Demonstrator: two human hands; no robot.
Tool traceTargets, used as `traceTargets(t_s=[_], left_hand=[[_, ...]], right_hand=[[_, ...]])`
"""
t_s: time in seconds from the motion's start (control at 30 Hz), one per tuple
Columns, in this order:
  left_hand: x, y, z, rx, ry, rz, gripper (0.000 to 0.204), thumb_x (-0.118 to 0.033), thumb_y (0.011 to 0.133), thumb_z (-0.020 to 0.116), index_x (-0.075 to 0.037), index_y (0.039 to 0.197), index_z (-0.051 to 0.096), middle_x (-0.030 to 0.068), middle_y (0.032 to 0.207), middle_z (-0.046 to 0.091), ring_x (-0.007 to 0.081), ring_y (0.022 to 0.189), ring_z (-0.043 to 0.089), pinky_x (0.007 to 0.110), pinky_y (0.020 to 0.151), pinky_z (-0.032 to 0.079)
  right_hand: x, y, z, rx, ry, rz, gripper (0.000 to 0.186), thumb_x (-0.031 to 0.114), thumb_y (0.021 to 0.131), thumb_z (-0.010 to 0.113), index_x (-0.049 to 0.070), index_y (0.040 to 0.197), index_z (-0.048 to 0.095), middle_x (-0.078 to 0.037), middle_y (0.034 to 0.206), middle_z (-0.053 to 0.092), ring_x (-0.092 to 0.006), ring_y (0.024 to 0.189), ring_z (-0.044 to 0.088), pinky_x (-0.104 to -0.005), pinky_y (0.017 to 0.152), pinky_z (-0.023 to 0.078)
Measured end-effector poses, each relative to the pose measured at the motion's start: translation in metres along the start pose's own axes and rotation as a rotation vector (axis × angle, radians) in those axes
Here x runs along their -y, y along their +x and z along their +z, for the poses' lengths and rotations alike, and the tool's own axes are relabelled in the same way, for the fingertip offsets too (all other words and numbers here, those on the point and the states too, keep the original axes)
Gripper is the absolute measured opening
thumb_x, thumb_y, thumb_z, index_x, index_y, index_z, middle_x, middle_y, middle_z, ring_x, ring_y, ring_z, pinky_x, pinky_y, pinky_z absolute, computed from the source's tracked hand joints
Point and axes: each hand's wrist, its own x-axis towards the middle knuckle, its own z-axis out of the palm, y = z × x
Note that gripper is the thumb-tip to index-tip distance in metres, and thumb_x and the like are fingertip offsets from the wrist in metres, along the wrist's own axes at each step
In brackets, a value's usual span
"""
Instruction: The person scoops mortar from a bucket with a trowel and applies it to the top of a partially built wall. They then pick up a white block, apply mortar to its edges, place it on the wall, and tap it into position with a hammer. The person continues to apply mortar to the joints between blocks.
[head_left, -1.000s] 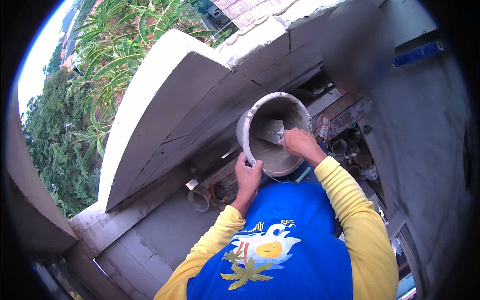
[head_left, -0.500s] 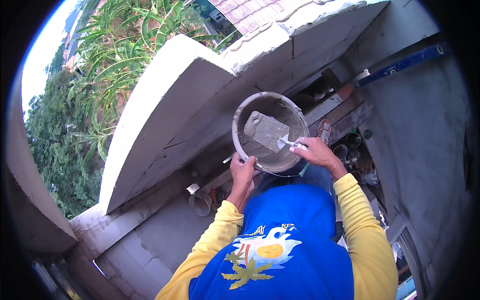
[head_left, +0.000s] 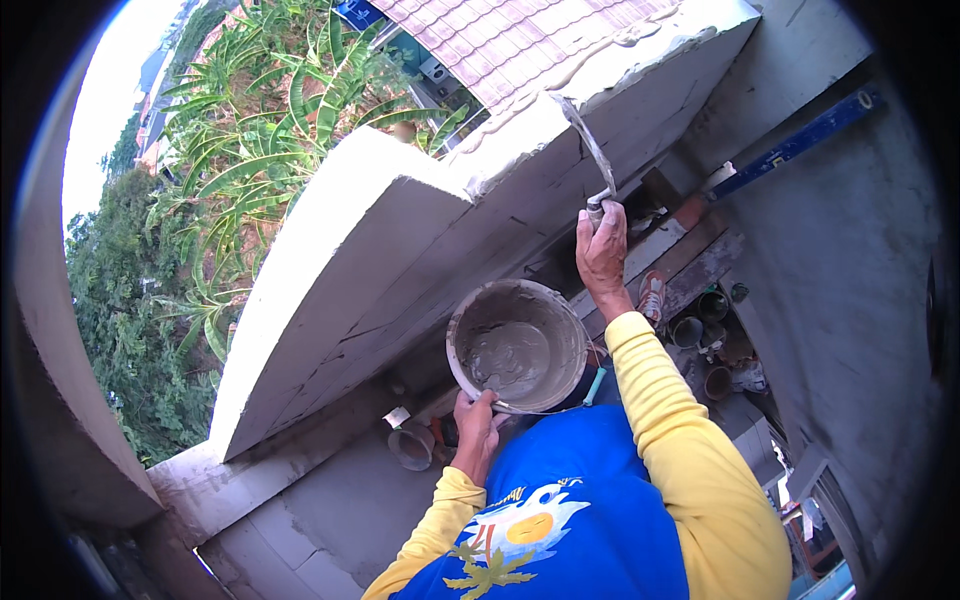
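Observation:
My left hand [head_left: 476, 430] grips the near left rim of a round bucket [head_left: 482, 315], its fingers curled over the edge. Wet grey mortar [head_left: 525, 362] lies inside, and a wire handle with a green grip [head_left: 595, 387] hangs at the near side. My right hand [head_left: 603, 255] is closed round the handle of a trowel [head_left: 592, 143], beyond the bucket. The trowel's blade is seen nearly edge-on, its tip at the upper edge of the block wall [head_left: 640, 125]. Fresh mortar [head_left: 500, 160] coats part of the wall's top. Whether any mortar is on the blade, I cannot tell.
A blue spirit level [head_left: 795, 150] leans at the upper right. Several buckets and pots [head_left: 687, 332] stand below to the right, near a shoe [head_left: 652, 297]. Another container [head_left: 410, 447] sits at lower left. Plants [head_left: 260, 150] and a tiled roof [head_left: 490, 45] lie beyond the wall.
My right hand has lifted the trowel out of the bucket and carried it forward to the wall top. The bucket, still in my left hand, appears lower in view.

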Motion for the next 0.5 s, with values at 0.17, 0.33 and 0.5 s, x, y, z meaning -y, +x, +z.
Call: traceTargets(t_s=[0.17,0.33,0.5], left_hand=[[0.013,-0.004,-0.023,-0.027,-0.033,-0.042,0.047,0.002,0.092,0.063,-0.003,0.136,0.050,0.0174,0.126,0.063,0.0350,0.110,0.070,0.056,0.087,0.065],[0.020,0.000,-0.033,-0.042,-0.045,-0.074,0.047,0.002,0.093,0.063,-0.003,0.137,0.049,0.0166,0.129,0.063,0.0358,0.118,0.067,0.060,0.094,0.061],[0.018,-0.003,-0.035,-0.032,-0.079,-0.084,0.047,0.002,0.093,0.062,-0.004,0.138,0.049,0.0163,0.129,0.062,0.0354,0.118,0.066,0.060,0.096,0.060]], right_hand=[[0.004,-0.022,0.031,0.136,-0.084,0.060,0.039,0.017,0.099,0.072,-0.002,0.122,0.048,-0.025,0.115,0.057,-0.0457,0.107,0.060,-0.0523,0.092,0.051],[0.014,-0.069,0.018,0.243,-0.029,0.087,0.039,0.017,0.098,0.074,-0.001,0.120,0.047,-0.025,0.112,0.059,-0.0479,0.099,0.063,-0.0528,0.086,0.053],[0.025,-0.099,-0.016,0.343,0.100,0.152,0.042,0.015,0.098,0.075,-0.001,0.125,0.047,-0.025,0.109,0.060,-0.0485,0.096,0.064,-0.0535,0.084,0.052]])
